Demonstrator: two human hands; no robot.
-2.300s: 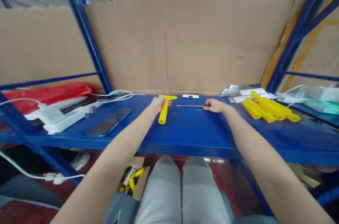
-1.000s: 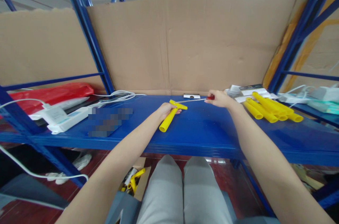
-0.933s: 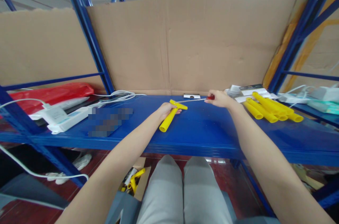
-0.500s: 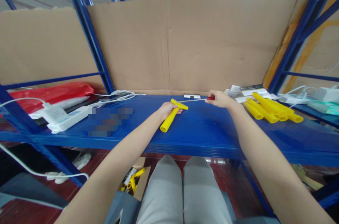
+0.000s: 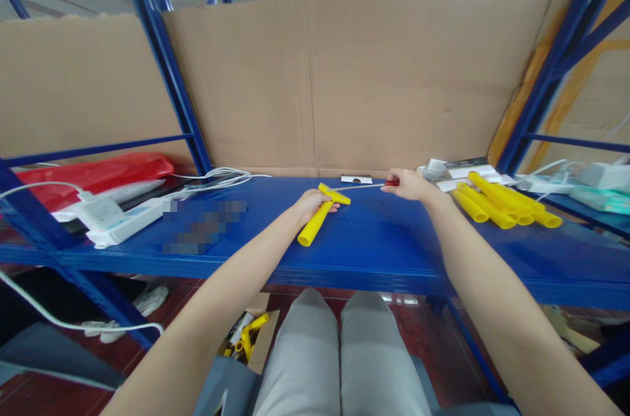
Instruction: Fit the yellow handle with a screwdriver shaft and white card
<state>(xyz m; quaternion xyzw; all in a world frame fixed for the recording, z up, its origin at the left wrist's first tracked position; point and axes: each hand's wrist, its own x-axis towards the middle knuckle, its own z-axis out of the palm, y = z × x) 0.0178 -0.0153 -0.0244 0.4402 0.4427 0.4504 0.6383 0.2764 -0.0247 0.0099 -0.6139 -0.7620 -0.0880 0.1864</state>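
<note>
Tubing (image 5: 314,226) is bright yellow and T-shaped, near end round.

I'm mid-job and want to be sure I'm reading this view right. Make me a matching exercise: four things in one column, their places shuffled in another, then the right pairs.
Things
1. T-shaped yellow piece
2. Red-handled tool
3. Loose yellow tubes
4. Red bag

Places
A. Lying on the blue shelf, at the right
B. In the grip of the right hand
C. At the far left of the view
D. In the grip of the left hand

Pairs: 1-D, 2-B, 3-A, 4-C
</note>
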